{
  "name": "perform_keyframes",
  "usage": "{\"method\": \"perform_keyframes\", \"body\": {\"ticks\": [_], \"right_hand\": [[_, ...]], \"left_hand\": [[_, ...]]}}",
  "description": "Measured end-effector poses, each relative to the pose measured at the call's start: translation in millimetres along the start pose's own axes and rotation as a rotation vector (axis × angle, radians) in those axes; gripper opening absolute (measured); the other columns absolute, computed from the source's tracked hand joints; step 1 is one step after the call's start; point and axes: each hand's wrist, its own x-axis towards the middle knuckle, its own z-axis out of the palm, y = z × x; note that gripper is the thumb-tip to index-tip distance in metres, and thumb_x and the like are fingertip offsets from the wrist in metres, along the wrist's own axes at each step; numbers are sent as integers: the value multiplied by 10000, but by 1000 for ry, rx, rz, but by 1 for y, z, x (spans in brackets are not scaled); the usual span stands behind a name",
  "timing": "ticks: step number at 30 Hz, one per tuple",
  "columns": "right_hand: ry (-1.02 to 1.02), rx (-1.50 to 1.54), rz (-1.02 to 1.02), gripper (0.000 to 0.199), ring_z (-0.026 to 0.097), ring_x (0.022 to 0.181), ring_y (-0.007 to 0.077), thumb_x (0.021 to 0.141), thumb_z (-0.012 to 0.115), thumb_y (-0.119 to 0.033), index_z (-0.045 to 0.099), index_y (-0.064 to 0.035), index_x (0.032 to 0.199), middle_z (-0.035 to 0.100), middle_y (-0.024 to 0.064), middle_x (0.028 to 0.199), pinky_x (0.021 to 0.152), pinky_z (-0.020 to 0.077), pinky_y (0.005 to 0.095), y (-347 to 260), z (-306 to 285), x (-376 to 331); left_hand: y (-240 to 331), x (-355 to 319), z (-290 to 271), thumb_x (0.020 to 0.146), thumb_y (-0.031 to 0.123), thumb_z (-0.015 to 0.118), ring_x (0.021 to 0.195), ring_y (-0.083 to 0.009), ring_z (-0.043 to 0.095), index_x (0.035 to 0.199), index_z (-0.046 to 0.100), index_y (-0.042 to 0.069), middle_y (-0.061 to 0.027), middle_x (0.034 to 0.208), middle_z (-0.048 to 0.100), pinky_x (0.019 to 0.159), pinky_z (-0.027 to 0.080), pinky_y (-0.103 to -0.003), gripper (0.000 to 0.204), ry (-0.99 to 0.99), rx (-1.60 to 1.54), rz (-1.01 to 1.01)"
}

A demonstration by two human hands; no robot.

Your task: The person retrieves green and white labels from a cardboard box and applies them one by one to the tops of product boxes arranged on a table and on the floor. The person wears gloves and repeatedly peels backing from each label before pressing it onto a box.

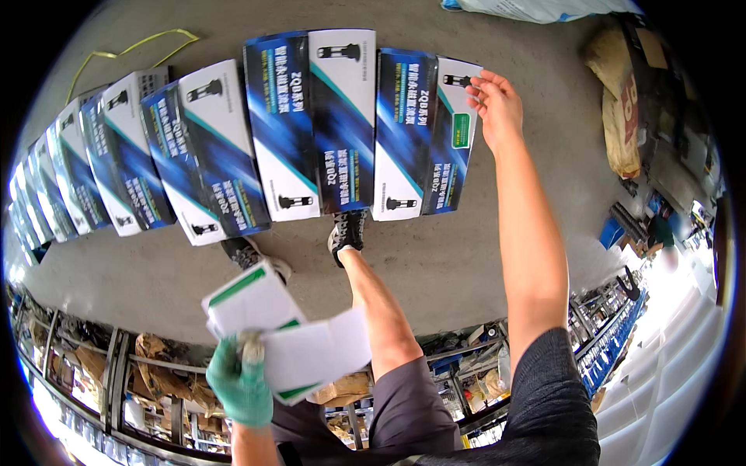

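Observation:
My left hand (239,380), in a green glove, is closed around several white sheets (315,349) with green bands, which look like label sheets. They fan out in front of my lap. My bare right hand (497,105) reaches to the far right corner of the last box (412,132) in a row. Its fingers are loosely bent and apart, and nothing shows between them. A small green label (461,130) sits on this box's white panel, just left of my wrist. Whether my fingertips touch the box, I cannot tell.
Several more blue and white printed boxes (311,124) line up leftward on the grey floor (435,264). A yellow strap (116,54) lies beyond them. Brown sacking (622,116) and clutter are at right. My feet (347,233) stand close behind the boxes; racks (116,380) are behind me.

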Motion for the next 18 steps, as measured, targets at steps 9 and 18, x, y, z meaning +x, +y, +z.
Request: {"method": "perform_keyframes", "body": {"ticks": [9, 18], "right_hand": [[-1015, -612, -384, 477, 652, 1078, 283, 934, 760, -449, 649, -85, 1221, 670, 77, 1170, 899, 532, 376, -87, 105, -266], [-447, -484, -158, 246, 591, 718, 32, 1058, 654, -263, 672, -18, 1063, 682, -12, 792, 624, 478, 263, -55, 94, -293]], "left_hand": [[-9, 46, 22, 924, 222, 830, 844, -82, 600, 1096, 769, 22, -5, 947, 736, 798, 506, -259, 271, -48, -266, -13], [-33, 41, -10, 959, 145, 773, 964, -131, 681, 1136, 759, 58, -41, 1060, 756, 896, 560, -294, 198, -202, -717, -6]]}}
